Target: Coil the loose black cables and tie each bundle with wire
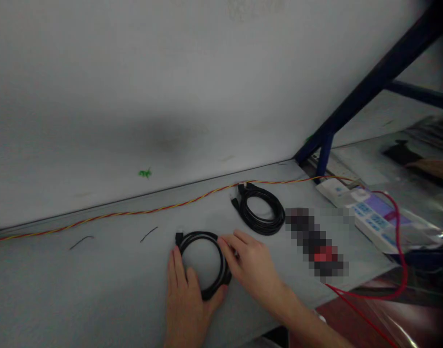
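Observation:
A black cable lies wound into a round coil on the grey table, with a black plug at its upper left. My left hand holds the coil from the near side, fingers along its left edge and thumb reaching to its lower right. At the upper right of the ring, the curled fingers of my right hand pinch the cable; their tips are partly hidden. Behind my right hand rests a second coiled black cable, its plugs at the upper left.
A twisted red and yellow wire runs along the wall side. Two thin dark ties lie to the left. On the right are a blurred-out object, a red cord, a white and blue package and a blue frame.

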`<state>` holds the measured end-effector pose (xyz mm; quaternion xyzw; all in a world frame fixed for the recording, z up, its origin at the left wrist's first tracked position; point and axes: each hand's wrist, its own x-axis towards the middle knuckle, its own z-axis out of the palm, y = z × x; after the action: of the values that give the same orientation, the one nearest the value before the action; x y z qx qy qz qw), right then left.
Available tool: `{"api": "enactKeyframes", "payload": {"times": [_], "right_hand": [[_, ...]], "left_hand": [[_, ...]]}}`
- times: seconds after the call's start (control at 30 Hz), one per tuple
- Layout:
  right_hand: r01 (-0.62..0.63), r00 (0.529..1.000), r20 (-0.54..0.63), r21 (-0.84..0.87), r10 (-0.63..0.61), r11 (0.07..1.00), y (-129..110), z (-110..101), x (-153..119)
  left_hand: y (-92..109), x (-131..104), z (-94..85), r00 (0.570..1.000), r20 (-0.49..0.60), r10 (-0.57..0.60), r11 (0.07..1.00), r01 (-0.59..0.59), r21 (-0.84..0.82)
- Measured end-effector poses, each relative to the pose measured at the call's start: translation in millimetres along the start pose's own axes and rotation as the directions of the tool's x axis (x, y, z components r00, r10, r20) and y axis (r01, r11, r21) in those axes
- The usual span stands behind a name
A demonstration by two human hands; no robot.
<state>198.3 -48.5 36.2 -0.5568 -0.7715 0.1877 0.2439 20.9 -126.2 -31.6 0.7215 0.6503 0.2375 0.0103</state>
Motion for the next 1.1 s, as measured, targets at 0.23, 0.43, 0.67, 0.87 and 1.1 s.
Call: {"api": "enactKeyframes", "payload": {"times": [0.23,0.43,0.67,0.87,1.1], "right_hand": [[-0.257,0.948,-0.194,0.007,0.253,0.966,6,46,-73],[-0.337,0.897,-0.258,0.122,0.358,0.934,17,58,-77],[-0.283,0.919,-0.263,0.082,0.295,0.956,17,65,-79],[-0.235,0.936,-0.289,-0.092,0.199,0.968,20,61,-63],[-0.156,0.954,-0.286,-0.198,0.095,0.968,27,67,-50]], "left_hand": [[10,-8,1.8,0.998,-0.015,-0.060,0.998,0.060,-0.018],[-12,-5,-6.9,0.997,-0.057,-0.049,0.993,0.042,-0.106],[-23,-3,-13.6,0.998,-0.059,-0.034,0.987,0.024,-0.160],[-39,14,-12.4,0.998,-0.062,0.013,0.988,-0.022,-0.151],[-47,15,-16.4,0.995,-0.019,0.093,0.986,-0.095,-0.139]]}}
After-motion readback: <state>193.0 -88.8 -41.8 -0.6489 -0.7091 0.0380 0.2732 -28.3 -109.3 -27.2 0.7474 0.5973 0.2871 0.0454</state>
